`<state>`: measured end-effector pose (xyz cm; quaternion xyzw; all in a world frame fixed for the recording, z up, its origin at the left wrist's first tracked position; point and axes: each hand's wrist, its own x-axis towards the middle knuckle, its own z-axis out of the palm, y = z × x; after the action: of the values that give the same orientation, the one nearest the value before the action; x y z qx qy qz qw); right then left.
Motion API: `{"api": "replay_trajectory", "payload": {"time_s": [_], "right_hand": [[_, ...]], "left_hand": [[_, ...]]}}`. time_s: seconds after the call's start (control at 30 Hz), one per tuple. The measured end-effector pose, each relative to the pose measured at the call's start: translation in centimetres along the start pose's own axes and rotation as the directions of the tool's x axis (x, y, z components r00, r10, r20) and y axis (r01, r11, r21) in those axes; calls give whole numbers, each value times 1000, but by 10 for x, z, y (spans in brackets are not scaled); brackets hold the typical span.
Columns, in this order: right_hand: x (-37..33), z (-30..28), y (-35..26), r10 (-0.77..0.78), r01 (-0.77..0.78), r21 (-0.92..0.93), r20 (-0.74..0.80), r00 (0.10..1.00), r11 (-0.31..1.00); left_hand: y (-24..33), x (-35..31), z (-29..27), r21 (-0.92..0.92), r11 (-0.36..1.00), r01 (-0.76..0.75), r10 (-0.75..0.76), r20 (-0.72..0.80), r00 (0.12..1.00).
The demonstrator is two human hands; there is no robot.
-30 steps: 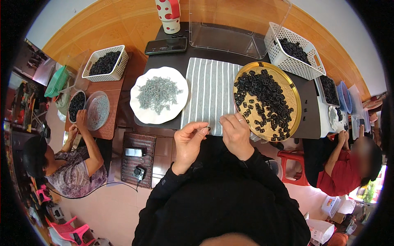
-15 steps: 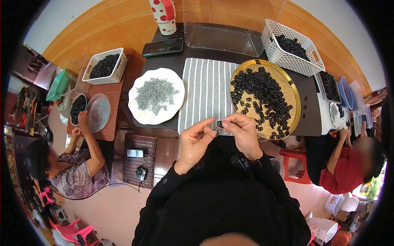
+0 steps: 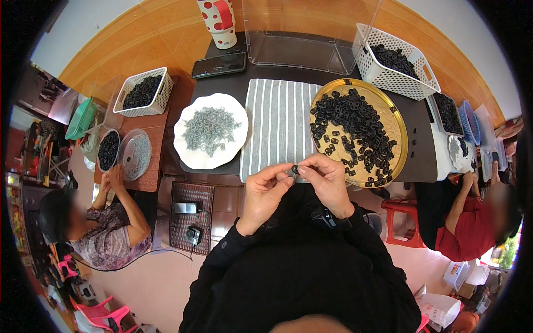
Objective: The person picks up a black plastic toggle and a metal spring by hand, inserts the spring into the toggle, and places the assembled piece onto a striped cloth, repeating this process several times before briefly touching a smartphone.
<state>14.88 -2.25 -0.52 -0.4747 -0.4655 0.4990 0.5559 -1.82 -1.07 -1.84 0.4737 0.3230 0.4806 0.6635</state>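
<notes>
My right hand pinches a small black plastic part between thumb and fingertips, above the near edge of a grey-and-white striped cloth. Against the part's left side, my left hand has its thumb and index finger closed; what they hold is too small to make out. To the left of the cloth, a white scalloped plate bears a heap of small silvery metal pieces. On the right, a round gold tray carries many loose black plastic parts, some close to my right hand.
At the back stand a clear plastic box, a phone and a red-dotted tumbler. White baskets of black parts stand back right and left. One person works on each side; a red stool is at right.
My fingertips have come closer together, and my left thumb and index finger now meet the black part. The person at left has drawn a hand back from the bowls.
</notes>
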Motion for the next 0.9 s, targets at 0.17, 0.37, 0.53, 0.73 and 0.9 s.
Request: {"api": "replay_trajectory", "payload": {"time_s": [0.17, 0.37, 0.53, 0.73, 0.9], "right_hand": [[0, 0, -3, -50, 51, -56, 17, 999, 997], [0, -1, -2, -59, 75, -131, 123, 991, 989], [0, -1, -4, -38, 48, -109, 93, 995, 993], [-4, -5, -4, -119, 132, -91, 136, 984, 987], [-7, -6, -2, -207, 226, -69, 215, 955, 972]], "left_hand": [[1, 0, 0, 8, 1000, -6, 6, 4, 1000], [-1, 2, 2, -15, 1000, 3, -3, -16, 1000], [-1, 1, 3, 30, 1000, -4, 5, -26, 1000], [-1, 1, 2, 1, 1000, -17, 17, -29, 999], [2, 0, 7, -43, 999, -11, 9, -57, 998]]}}
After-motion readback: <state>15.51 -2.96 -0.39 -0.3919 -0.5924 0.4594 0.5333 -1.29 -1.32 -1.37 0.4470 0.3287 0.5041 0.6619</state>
